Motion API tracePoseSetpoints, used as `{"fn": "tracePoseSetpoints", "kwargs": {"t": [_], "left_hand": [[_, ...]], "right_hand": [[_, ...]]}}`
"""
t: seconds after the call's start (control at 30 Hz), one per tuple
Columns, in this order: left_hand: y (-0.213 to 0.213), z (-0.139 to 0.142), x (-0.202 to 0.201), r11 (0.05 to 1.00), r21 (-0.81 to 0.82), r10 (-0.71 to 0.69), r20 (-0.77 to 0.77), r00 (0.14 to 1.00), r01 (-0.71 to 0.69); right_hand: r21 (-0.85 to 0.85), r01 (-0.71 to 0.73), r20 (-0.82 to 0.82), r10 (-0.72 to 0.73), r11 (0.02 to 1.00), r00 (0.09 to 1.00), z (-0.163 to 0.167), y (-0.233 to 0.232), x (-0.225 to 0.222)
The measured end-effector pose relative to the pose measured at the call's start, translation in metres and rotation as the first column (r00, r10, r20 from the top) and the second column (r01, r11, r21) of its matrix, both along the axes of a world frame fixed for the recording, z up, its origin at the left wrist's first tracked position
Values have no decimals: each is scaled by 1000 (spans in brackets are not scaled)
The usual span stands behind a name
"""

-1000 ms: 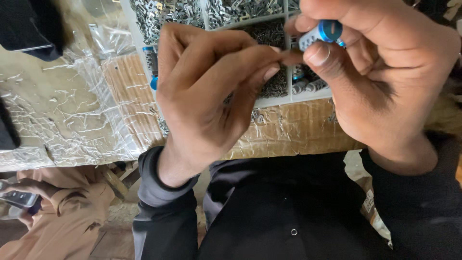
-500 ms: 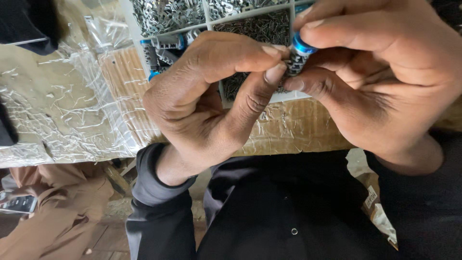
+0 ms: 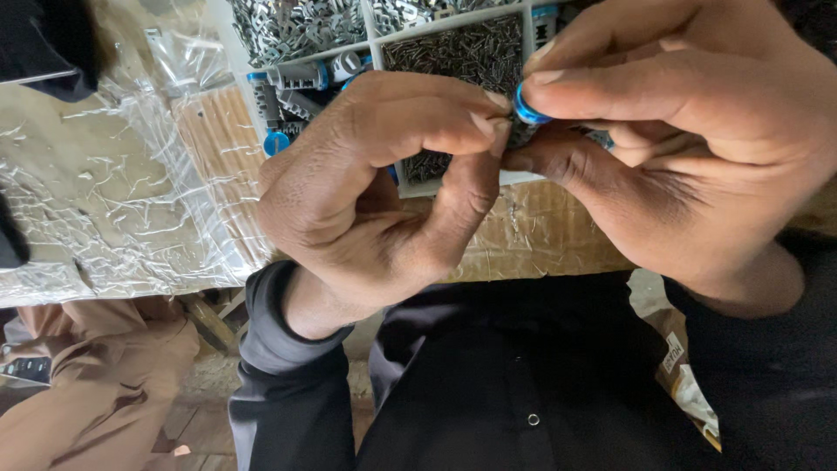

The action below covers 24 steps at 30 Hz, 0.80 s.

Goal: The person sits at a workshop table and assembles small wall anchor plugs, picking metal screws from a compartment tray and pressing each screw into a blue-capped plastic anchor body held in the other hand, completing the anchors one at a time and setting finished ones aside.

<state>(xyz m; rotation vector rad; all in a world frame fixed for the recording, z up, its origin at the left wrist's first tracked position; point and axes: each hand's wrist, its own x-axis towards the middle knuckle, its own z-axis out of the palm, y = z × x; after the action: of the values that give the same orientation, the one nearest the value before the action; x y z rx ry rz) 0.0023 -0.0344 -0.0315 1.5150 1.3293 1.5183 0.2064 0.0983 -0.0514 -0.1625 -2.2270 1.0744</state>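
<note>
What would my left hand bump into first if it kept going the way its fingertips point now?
The left hand points right, its fingertips already at the small blue-capped part pinched by the right hand. It would likely meet that part first, then the right hand's fingers.

Both hands raised in front of the bench (image 3: 558, 240), left hand (image 3: 366, 201) to the left, right hand (image 3: 689, 148) to the right, fingertips meeting at the middle. Between the fingers (image 3: 488, 131), a small ringed part (image 3: 526, 112), pinched from both sides. Behind the hands, on the bench, a compartment tray (image 3: 370, 39): small metal pieces in the far compartments, capped cylinders (image 3: 301, 83) in the left near one, fine pins (image 3: 453, 57) in the middle one. Left of the tray, a crumpled plastic sheet (image 3: 113, 209) spread over the bench top. Below the bench edge at far left, another person's clothed leg (image 3: 96, 384).
</note>
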Motion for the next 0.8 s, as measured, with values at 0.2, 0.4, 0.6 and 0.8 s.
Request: {"fn": "tracePoseSetpoints", "kwargs": {"t": [0.2, 0.4, 0.6, 0.8], "left_hand": [[-3, 1, 4, 998, -60, 41, 90, 995, -36], [2, 2, 7, 995, -72, 75, 33, 997, -73], [21, 0, 3, 980, 152, 174, -323, 930, -131], [18, 11, -2, 995, 69, 101, -754, 649, -75]], "right_hand": [[71, -42, -2, 42, 997, 999, 3, 6, -2], [84, -1, 15, 0, 996, 1000, 8, 0, -5], [33, 54, 73, -56, 998, 996, 9, -3, -5], [-206, 162, 128, -138, 965, 982, 26, -19, -10]]}}
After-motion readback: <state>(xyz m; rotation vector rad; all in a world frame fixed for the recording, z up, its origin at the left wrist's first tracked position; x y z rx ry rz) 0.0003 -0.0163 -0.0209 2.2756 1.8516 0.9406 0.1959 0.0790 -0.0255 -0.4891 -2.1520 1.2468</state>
